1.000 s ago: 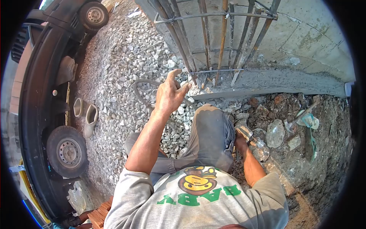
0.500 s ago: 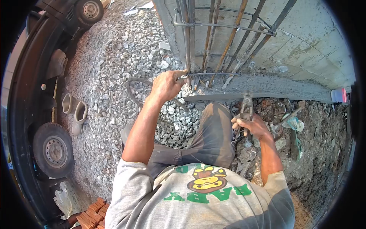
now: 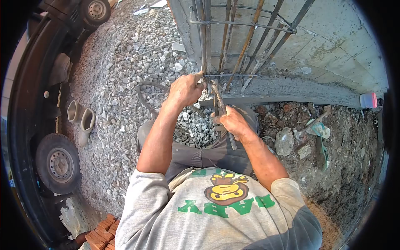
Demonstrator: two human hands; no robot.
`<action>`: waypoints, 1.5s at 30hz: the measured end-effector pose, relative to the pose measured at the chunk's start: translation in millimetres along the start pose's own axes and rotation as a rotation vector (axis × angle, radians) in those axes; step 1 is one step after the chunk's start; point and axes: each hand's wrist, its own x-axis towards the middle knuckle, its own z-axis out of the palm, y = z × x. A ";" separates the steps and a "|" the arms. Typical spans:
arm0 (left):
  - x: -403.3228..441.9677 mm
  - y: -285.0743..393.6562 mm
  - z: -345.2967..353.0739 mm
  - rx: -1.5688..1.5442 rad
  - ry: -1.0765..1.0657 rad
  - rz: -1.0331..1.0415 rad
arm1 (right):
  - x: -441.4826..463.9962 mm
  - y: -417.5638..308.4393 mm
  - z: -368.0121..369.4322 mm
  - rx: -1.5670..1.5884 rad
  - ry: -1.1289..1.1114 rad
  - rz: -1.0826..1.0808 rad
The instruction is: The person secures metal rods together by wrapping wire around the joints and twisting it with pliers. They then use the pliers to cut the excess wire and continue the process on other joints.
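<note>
Vertical rebar (image 3: 203,46) rises from a concrete footing, with steel stirrups (image 3: 243,25) around the bars. At the foot of the left bars, my left hand (image 3: 186,89) is closed, its index finger against the rebar where a low stirrup rod (image 3: 233,75) crosses. Whatever its fingers pinch is hidden. My right hand (image 3: 234,123) is wrapped round the handles of metal pincers (image 3: 219,93). Their jaws point up toward the low joint, just right of my left fingertips. Whether the jaws bite on wire is too small to tell.
Gravel (image 3: 125,83) covers the ground on the left, with rubber boots (image 3: 86,121) beside a dark vehicle (image 3: 31,104). Bricks (image 3: 101,233) lie at lower left near another person's arm (image 3: 79,239). A concrete wall (image 3: 333,50) stands ahead; a pink-and-white container (image 3: 368,100) sits right.
My right hand has moved left and up with the pincers, from over the dirt to the rebar foot beside my left hand. My left hand stays at the joint.
</note>
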 end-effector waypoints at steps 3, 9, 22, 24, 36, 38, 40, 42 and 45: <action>0.6 -1.2 0.2 0.011 0.021 0.005 | -8.0 -16.5 -6.2 0.042 -0.039 -0.097; 1.1 -1.0 0.4 0.039 -0.006 0.016 | -12.2 -29.3 -7.3 0.089 -0.108 -0.071; -1.2 2.7 5.1 -0.009 0.009 -0.030 | -7.7 -20.9 18.0 0.216 -0.068 -0.088; -11.3 7.3 12.4 -0.166 0.089 -0.127 | -5.3 -16.8 15.6 0.355 -0.170 -0.090; -4.1 2.8 89.6 -1.690 -0.267 -0.362 | 16.9 29.4 16.6 1.036 -0.749 -0.055; -1.8 12.0 102.4 -1.672 -0.092 -0.359 | 11.7 39.1 8.2 0.892 -0.610 0.072; -2.5 11.8 101.8 -1.583 -0.064 -0.375 | -9.0 37.1 18.8 0.691 -0.420 0.006; -3.8 15.1 103.8 -1.383 0.034 -0.411 | -37.9 28.2 21.8 0.099 -0.119 -0.103; 1.9 19.4 114.9 -1.124 0.182 -0.415 | -58.3 45.6 46.1 -0.112 0.205 0.033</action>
